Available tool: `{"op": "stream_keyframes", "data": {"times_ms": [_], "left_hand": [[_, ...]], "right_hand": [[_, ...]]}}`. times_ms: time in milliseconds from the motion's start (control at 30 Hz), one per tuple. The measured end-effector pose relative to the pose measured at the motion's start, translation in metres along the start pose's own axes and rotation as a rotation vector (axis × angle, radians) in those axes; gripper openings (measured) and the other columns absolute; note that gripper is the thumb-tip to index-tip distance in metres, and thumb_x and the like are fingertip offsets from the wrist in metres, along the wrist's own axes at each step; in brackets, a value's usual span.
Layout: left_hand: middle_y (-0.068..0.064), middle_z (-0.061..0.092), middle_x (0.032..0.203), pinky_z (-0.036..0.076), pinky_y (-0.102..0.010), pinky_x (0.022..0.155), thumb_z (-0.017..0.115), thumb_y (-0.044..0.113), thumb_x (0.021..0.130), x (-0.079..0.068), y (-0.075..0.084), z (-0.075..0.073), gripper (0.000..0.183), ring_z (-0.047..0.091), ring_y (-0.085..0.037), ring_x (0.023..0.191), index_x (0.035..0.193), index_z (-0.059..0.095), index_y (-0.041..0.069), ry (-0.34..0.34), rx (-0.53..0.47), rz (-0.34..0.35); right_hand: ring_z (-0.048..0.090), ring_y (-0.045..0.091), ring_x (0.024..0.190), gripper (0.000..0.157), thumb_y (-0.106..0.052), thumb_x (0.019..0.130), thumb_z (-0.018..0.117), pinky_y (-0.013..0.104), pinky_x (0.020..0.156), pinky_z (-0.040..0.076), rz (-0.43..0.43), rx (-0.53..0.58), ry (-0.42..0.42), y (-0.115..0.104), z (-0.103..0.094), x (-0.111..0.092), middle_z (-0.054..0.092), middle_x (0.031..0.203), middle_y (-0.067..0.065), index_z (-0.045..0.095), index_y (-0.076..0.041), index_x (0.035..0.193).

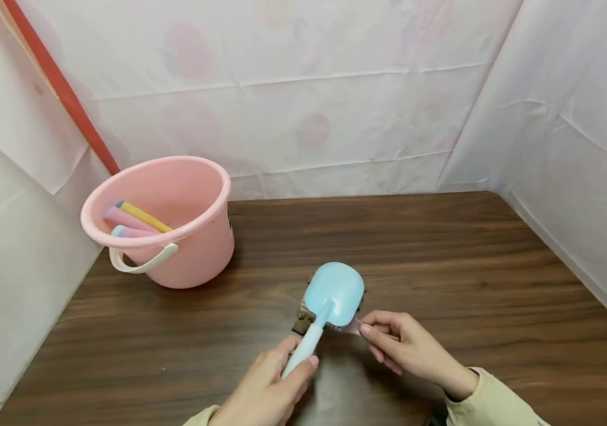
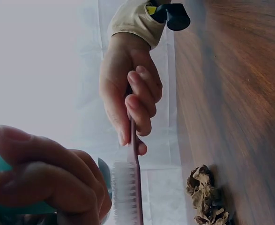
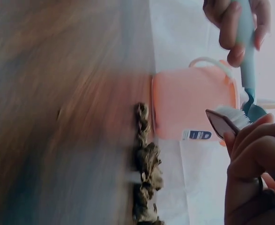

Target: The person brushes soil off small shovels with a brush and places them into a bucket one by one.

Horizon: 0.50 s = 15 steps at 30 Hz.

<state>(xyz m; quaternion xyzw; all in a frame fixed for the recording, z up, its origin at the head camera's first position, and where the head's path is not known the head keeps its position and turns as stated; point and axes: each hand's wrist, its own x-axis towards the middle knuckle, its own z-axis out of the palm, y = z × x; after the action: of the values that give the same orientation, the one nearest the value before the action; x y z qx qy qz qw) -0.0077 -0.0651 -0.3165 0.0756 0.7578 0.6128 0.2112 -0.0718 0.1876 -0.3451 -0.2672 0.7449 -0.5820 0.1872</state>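
Note:
My left hand (image 1: 266, 384) grips the pale handle of a light blue toy shovel (image 1: 335, 290), its scoop pointing away from me. To the right, my right hand (image 1: 410, 349) pinches the handle of a pink brush (image 1: 354, 327) between thumb and fingers. In the left wrist view the brush's white bristles (image 2: 124, 194) face up, away from the table. The right wrist view shows the bristles close by the shovel's blade. Brown, crumpled dried leaves (image 3: 149, 168) lie in a heap on the table below both tools, mostly hidden under the scoop in the head view.
A pink bucket (image 1: 191, 254) with a white handle stands on the wooden table (image 1: 442, 254) at the back left. Several coloured rods (image 1: 146, 216) lean inside it. Pale sheeting (image 1: 309, 142) walls the table at the back and both sides.

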Motion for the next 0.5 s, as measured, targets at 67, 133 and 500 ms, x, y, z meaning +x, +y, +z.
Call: {"op": "stream_keyframes", "data": {"times_ms": [67,133,500], "left_hand": [[0.001,0.045,0.058,0.03,-0.018,0.036,0.054,0.029,0.097,0.0004,0.0004,0.0012,0.022,0.035,-0.008,0.039,0.101,0.051,0.007,0.001,-0.011,-0.001],[0.0,0.045,0.058,0.03,-0.018,0.036,0.054,0.029,0.097,0.0004,0.0003,0.0017,0.023,0.034,-0.008,0.038,0.102,0.051,0.007,-0.002,-0.034,-0.009],[0.003,0.048,0.057,0.033,-0.018,0.041,0.054,0.026,0.097,-0.0003,-0.0031,0.0017,0.02,0.039,-0.004,0.044,0.099,0.052,0.006,-0.009,0.028,0.059]], "right_hand": [[0.038,-0.002,0.039,0.025,-0.014,0.101,0.046,0.021,0.031,0.037,-0.009,0.014,-0.011,-0.001,0.0004,-0.0005,0.047,0.058,0.015,0.056,0.008,0.098],[0.038,-0.002,0.039,0.024,-0.013,0.101,0.046,0.022,0.031,0.037,-0.015,0.019,-0.013,-0.0015,0.0006,-0.0011,0.045,0.058,0.018,0.056,0.008,0.097],[0.038,-0.001,0.04,0.024,-0.012,0.102,0.043,0.021,0.031,0.036,-0.028,0.025,0.01,-0.0023,-0.004,-0.0022,0.044,0.06,0.022,0.055,0.009,0.098]]}}
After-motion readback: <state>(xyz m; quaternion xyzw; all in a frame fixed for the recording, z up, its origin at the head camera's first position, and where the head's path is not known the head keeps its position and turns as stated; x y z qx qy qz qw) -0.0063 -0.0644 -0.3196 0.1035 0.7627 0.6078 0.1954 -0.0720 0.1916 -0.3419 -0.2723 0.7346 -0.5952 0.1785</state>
